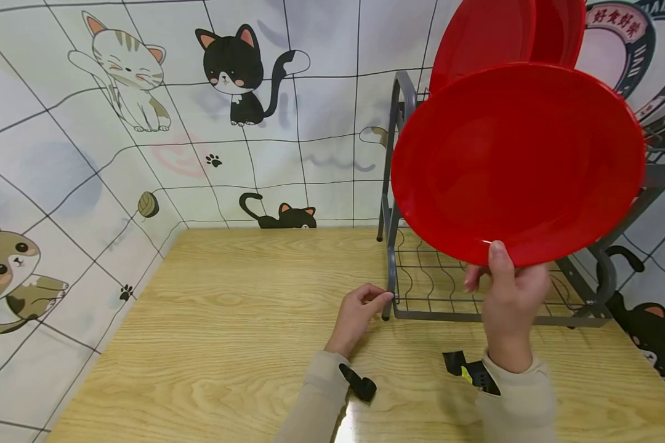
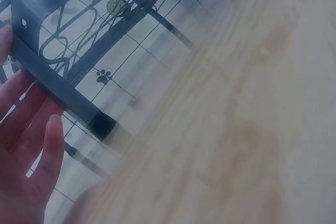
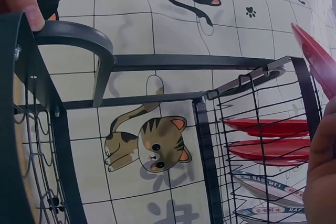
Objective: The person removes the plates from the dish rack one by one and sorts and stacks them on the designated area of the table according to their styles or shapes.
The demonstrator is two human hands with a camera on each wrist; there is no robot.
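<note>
My right hand (image 1: 510, 301) pinches the lower edge of a red oval plate (image 1: 515, 166), thumb on its front. The plate stands upright, face toward me, in front of a dark grey two-tier dish rack (image 1: 438, 315). It hides much of the rack's upper tier. My left hand (image 1: 360, 311) holds the rack's lower front-left corner. In the left wrist view, fingers curl behind the rack's leg (image 2: 71, 98). The right wrist view catches the red plate's edge (image 3: 314, 59) beside my right hand (image 3: 321, 177), at the far right.
More red plates (image 1: 484, 40) and white plates with patterned rims (image 1: 609, 52) stand in the upper tier. A wire shelf (image 1: 432, 277) forms the lower tier. The wooden table (image 1: 244, 307) meets cat-patterned walls (image 1: 327, 141) at the back and left.
</note>
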